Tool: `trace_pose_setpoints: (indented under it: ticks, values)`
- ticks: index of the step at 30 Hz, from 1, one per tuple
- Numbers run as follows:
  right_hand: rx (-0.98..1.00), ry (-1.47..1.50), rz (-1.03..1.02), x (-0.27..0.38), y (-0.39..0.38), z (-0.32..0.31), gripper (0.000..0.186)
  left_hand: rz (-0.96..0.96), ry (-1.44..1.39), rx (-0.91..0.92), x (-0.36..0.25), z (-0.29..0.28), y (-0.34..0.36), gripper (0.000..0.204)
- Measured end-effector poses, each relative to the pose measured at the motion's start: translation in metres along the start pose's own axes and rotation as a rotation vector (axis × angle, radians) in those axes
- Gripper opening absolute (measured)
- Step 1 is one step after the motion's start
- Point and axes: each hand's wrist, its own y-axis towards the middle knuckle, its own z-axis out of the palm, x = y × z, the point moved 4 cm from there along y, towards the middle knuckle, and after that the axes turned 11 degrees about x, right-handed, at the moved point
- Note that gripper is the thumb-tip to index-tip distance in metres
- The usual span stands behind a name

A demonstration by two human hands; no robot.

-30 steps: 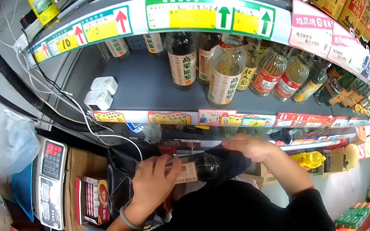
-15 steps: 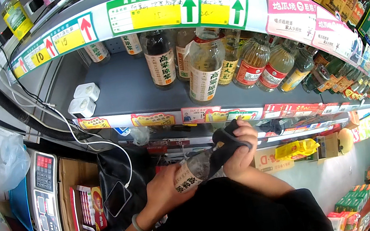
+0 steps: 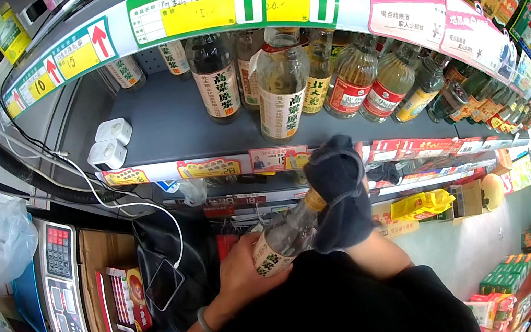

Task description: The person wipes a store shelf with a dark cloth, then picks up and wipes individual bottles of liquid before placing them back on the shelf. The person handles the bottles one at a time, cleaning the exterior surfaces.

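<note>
A clear glass bottle (image 3: 293,228) with a beige label lies tilted in front of my chest, its neck up and to the right. My left hand (image 3: 242,272) is wrapped round its lower part. A dark grey cloth (image 3: 338,186) covers most of my right hand (image 3: 366,249), whose fingers are largely hidden. The cloth bunches beside the neck and hides the bottle's top end. On the shelf ahead stand a similar clear bottle (image 3: 283,87) with a beige label and a darker-looking one (image 3: 215,80) to its left.
More bottles with red labels (image 3: 351,86) line the shelf (image 3: 168,122) to the right. White plug adapters (image 3: 110,143) and cables sit at its left end. Lower left are a scale (image 3: 61,282), a phone (image 3: 165,284) on a black bag and a small carton (image 3: 124,301).
The cloth has opened out and now drapes over my right hand, which was bare around it before. More of the bottle's neck shows. The view has shifted slightly.
</note>
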Motion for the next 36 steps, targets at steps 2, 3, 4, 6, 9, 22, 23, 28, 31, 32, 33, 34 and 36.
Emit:
trace_pose_setpoints:
  ticks: [2, 3, 4, 6, 9, 22, 23, 28, 31, 32, 33, 34, 36]
  values:
    - [-0.025, -0.347, -0.12, -0.014, -0.015, 0.026, 0.048, -0.004, 0.027, -0.034, -0.002, 0.004, 0.004, 0.074]
    - [0.057, -0.534, -0.142, -0.02, -0.022, 0.032, 0.054, 0.001, 0.074, -0.067, -0.002, 0.005, 0.006, 0.073]
    - [0.14, -0.721, -0.165, -0.023, -0.026, 0.038, 0.064, 0.008, 0.12, -0.1, -0.003, 0.005, 0.006, 0.073]
    - [0.102, -0.753, 0.013, -0.027, -0.029, 0.031, 0.085, 0.021, 0.087, -0.117, -0.007, -0.001, 0.005, 0.073]
    - [0.106, -0.874, -0.032, -0.036, -0.034, 0.033, 0.083, -0.023, 0.041, -0.107, -0.016, -0.009, 0.01, 0.073]
    - [0.23, -0.605, 0.285, -0.064, -0.066, 0.002, 0.064, 0.279, -1.015, -0.128, -0.008, -0.046, 0.023, 0.073]
    - [0.248, -0.678, 0.329, -0.055, -0.067, 0.003, 0.076, 0.276, -1.101, -0.116, -0.008, -0.06, 0.027, 0.069]
    - [0.116, -0.805, 0.287, -0.031, -0.08, -0.009, 0.095, 0.303, -0.997, -0.353, 0.008, -0.12, 0.061, 0.055]
    - [-0.133, -0.709, 0.142, -0.019, -0.093, -0.029, 0.091, 0.321, -0.843, -0.448, 0.019, -0.155, 0.087, 0.056]
    - [-0.232, -0.641, 0.069, -0.015, -0.096, -0.031, 0.09, 0.295, -0.781, -0.546, 0.016, -0.164, 0.091, 0.056]
    - [-0.166, -0.674, 0.056, -0.007, -0.097, -0.034, 0.086, 0.25, -0.739, -0.547, 0.021, -0.174, 0.098, 0.056]
    - [-0.222, -0.543, -0.021, -0.004, -0.099, -0.036, 0.081, 0.303, -0.79, -0.6, 0.02, -0.18, 0.106, 0.047]
    - [-0.057, -0.704, 0.017, 0.012, -0.098, -0.034, 0.08, 0.207, -0.764, -0.597, 0.033, -0.194, 0.12, 0.043]
